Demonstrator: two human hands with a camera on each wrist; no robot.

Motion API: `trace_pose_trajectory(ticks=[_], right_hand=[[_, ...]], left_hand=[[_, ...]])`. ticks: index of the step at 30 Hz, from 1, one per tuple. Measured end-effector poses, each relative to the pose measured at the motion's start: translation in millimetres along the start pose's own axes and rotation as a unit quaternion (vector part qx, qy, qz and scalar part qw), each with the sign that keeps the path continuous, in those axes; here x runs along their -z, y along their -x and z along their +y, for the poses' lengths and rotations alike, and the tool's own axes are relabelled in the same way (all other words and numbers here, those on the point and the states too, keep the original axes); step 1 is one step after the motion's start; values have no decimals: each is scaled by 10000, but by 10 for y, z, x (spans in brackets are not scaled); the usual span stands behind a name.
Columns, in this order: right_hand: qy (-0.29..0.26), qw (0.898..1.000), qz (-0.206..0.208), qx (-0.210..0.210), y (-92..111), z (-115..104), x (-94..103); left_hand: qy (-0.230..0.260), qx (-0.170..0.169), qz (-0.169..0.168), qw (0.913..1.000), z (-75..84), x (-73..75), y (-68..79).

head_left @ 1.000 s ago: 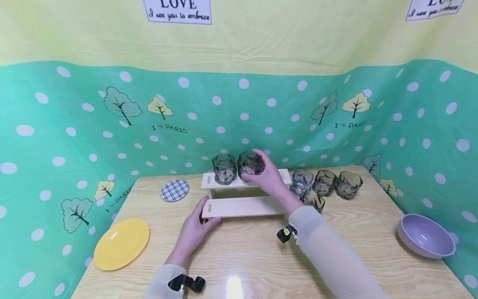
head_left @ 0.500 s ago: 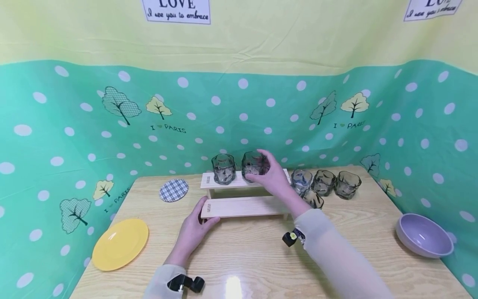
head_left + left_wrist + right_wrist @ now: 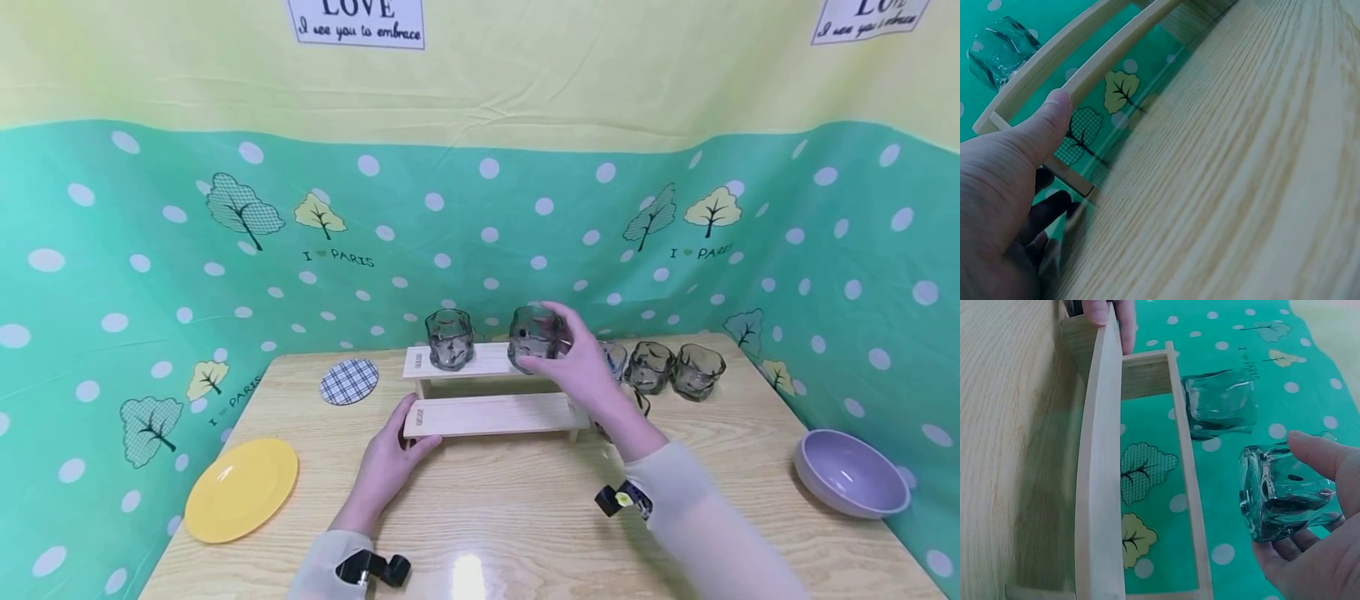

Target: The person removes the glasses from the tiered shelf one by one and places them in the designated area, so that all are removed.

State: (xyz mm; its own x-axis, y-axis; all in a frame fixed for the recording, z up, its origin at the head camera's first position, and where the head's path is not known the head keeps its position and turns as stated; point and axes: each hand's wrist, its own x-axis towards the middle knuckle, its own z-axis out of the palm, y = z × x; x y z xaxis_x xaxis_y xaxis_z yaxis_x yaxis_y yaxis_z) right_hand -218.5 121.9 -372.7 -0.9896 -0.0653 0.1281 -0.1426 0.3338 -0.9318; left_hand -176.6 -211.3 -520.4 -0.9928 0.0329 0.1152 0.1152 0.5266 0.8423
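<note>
My right hand [image 3: 576, 360] holds a smoky grey glass tumbler [image 3: 532, 343] by its right side, thumb and fingers around it. In the right wrist view a gap shows between this tumbler [image 3: 1272, 490] and the upper board of a two-tier wooden rack [image 3: 495, 415]. A second grey tumbler [image 3: 450, 342] stands on the upper board's left part. My left hand [image 3: 392, 454] grips the left end of the lower board, its thumb [image 3: 1054, 119] on the front edge and the other fingers round the end.
Several tumblers [image 3: 699, 372] stand right of the rack, some partly hidden by my right arm. A purple bowl [image 3: 851, 473] is at the right edge, a yellow plate [image 3: 242, 492] at the left, and a checked round coaster [image 3: 349, 382] behind it. A patterned cloth [image 3: 480, 217] hangs behind the table.
My right hand has carried its tumbler to the right along the upper board, widening the gap to the left tumbler. My left hand stays in place on the rack.
</note>
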Motion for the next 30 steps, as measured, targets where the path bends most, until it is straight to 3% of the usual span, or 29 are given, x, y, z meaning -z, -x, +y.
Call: trace_pose_trajectory(ticks=[9, 30], right_hand=[[433, 9989, 191, -69, 221, 42, 298], [312, 9965, 755, -177, 639, 310, 913]], left_hand=[[14, 7, 9, 10000, 1, -10, -3], [-24, 13, -12, 10000, 38, 3, -5]])
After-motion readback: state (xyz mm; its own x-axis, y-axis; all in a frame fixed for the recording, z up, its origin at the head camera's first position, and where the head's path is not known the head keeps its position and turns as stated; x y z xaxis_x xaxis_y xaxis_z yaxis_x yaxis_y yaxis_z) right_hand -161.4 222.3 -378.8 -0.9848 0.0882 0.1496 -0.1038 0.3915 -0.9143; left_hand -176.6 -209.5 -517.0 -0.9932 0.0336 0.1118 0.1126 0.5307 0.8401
